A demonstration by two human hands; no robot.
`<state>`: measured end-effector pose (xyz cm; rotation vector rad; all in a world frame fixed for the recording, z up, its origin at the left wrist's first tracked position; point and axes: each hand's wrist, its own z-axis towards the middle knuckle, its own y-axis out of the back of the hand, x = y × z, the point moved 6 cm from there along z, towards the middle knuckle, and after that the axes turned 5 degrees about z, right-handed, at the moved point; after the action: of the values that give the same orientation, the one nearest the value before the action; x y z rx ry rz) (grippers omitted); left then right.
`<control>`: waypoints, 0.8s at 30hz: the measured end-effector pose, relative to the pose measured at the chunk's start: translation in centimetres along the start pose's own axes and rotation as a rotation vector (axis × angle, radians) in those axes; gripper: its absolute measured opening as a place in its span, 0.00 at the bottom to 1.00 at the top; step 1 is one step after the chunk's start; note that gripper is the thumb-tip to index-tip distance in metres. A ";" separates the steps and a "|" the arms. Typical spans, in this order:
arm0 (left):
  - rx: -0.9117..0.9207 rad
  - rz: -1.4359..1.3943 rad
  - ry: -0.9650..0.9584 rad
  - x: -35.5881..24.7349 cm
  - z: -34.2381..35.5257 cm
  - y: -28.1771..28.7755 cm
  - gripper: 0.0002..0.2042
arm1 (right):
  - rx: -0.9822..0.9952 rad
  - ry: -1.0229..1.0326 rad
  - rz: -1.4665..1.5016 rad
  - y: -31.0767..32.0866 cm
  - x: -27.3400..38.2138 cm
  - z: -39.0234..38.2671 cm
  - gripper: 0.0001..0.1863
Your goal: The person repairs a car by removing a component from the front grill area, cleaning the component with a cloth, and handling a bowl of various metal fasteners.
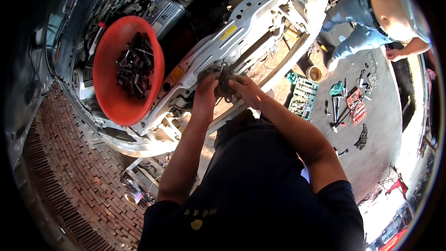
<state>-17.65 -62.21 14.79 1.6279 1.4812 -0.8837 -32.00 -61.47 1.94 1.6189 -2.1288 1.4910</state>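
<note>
Both my hands meet at a dark metal car part (224,82) over the silver front crossmember (246,14) of a car with its front stripped. My left hand (206,88) grips the part's left side with curled fingers. From the right, my right hand (246,90) closes its fingers on the same part. The part's exact kind is too shaded to make out. Left of my hands, an orange-red plastic bowl (106,74) rests tilted over the engine bay. Dark bolts and sockets (134,67) lie heaped inside it.
Engine parts (167,14) fill the bay beyond the bowl. On the floor to the right lie a green socket set case (304,95), a red tool case (356,107), a hammer (336,111) and a round tin (314,73). A person in jeans (355,14) stands at the upper right.
</note>
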 end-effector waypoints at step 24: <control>-0.221 0.339 -0.191 -1.5 -5.7 -0.9 0.18 | -0.114 -0.145 -0.404 1.2 4.9 -7.3 0.20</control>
<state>-18.66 -57.87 18.74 1.5240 1.0888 -0.6407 -38.40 -59.71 7.80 2.0126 -1.7636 1.1401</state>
